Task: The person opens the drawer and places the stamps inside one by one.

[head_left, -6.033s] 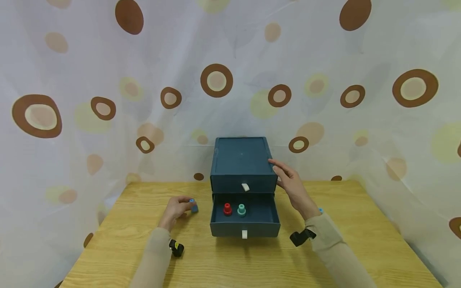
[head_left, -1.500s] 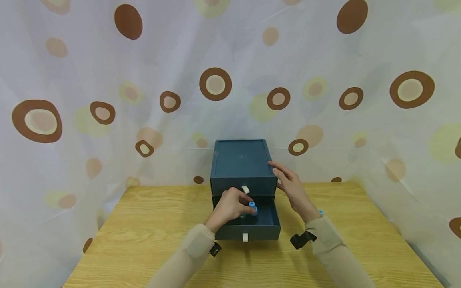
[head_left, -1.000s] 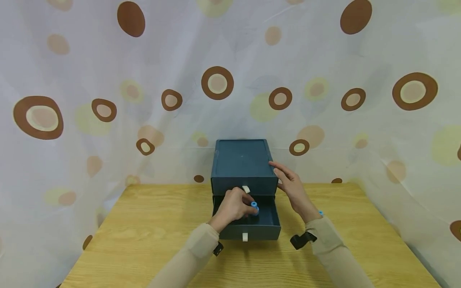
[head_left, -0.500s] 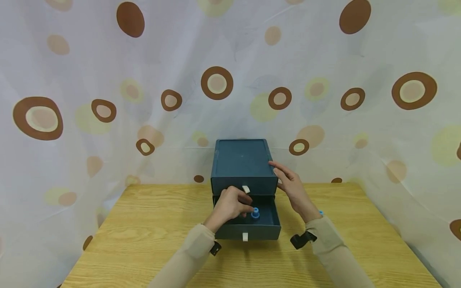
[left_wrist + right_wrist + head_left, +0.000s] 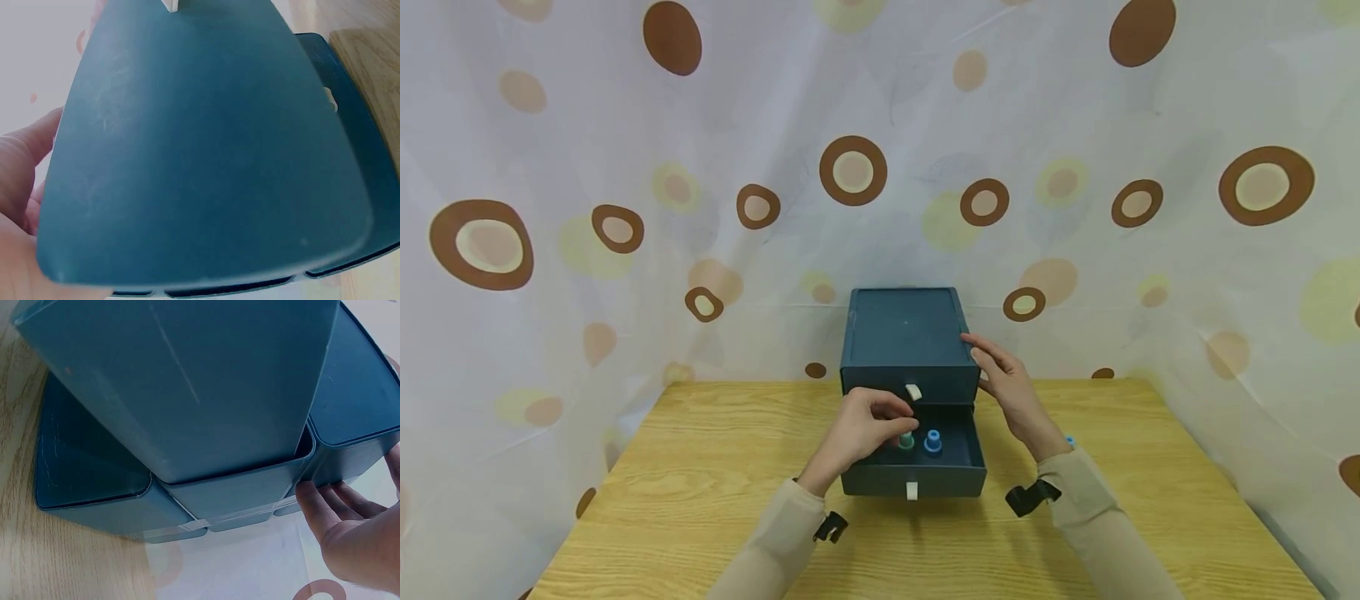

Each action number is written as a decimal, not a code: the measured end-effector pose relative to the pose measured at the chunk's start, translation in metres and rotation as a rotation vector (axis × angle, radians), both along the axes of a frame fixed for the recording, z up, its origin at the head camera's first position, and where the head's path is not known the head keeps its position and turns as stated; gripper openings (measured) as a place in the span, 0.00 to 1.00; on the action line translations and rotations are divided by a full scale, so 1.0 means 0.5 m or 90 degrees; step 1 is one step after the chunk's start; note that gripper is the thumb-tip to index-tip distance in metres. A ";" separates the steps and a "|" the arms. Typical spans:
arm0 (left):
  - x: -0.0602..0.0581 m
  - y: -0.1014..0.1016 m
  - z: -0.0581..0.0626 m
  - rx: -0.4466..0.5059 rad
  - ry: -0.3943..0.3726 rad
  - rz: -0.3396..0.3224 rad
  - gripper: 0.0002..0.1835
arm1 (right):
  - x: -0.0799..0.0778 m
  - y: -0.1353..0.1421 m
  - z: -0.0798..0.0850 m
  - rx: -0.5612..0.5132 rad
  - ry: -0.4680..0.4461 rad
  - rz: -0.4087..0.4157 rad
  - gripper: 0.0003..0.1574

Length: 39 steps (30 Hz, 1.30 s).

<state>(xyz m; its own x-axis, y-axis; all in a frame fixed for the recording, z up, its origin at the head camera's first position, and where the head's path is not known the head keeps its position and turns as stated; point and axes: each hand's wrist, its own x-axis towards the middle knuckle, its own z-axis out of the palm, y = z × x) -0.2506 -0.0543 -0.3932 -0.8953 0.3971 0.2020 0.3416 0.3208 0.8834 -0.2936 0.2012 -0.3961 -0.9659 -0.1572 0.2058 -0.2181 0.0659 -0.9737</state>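
A dark blue drawer cabinet [image 5: 902,325] stands at the back of the table, with one drawer [image 5: 951,482] pulled out. Inside that drawer a small blue stepped peg [image 5: 933,443], with a hole in its top, stands upright beside a similar teal peg [image 5: 906,442]. My left hand [image 5: 856,427] hovers over the drawer's left half, its fingers loosely bent around nothing, overlapping the teal peg and hiding the area to its left. My right hand [image 5: 1009,393] rests its fingertips on the cabinet's right side. In the right wrist view, its fingers [image 5: 319,509] touch the upper section.
Another small blue piece [image 5: 1071,441] shows behind the right wrist on the table. The shut upper drawer has a white tab handle [image 5: 913,392]; a similar handle [image 5: 912,491] sticks out of the open drawer's front. A spotted curtain [image 5: 775,275] hangs behind the wooden table [image 5: 700,467].
My left hand brought the blue peg from the table into the drawer, let go of it right of the teal peg, then drew back leftward. The right hand has stayed on the cabinet.
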 end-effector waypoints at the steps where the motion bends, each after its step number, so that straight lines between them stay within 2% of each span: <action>1: 0.001 -0.003 -0.002 0.008 0.003 -0.007 0.06 | 0.000 0.000 0.000 0.000 0.000 0.001 0.35; 11: 0.026 -0.022 -0.017 0.091 0.078 -0.081 0.08 | -0.002 0.007 0.003 -0.005 0.010 -0.011 0.36; 16: 0.036 -0.025 -0.022 0.117 0.108 -0.080 0.07 | -0.004 0.009 0.006 -0.001 0.013 -0.006 0.36; 21: 0.052 -0.027 -0.029 0.118 0.135 -0.069 0.07 | -0.005 0.006 0.004 0.001 0.003 -0.002 0.36; 28: 0.086 -0.024 -0.042 0.062 0.200 -0.049 0.06 | -0.002 0.003 -0.005 0.003 0.005 0.003 0.35; 34: 0.101 -0.016 -0.051 0.008 0.259 -0.074 0.05 | 0.001 0.004 -0.008 0.004 0.008 0.003 0.35; 39: 0.103 -0.009 -0.057 -0.078 0.325 -0.074 0.03 | 0.000 0.004 -0.007 0.007 0.012 0.000 0.36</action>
<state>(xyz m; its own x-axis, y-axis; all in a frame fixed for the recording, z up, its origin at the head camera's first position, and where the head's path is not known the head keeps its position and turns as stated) -0.1990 -0.0589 -0.4215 -0.6446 0.5357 0.5454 0.7568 0.3464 0.5542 -0.2937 0.2032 -0.3998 -0.9620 -0.1590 0.2220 -0.2362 0.0768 -0.9687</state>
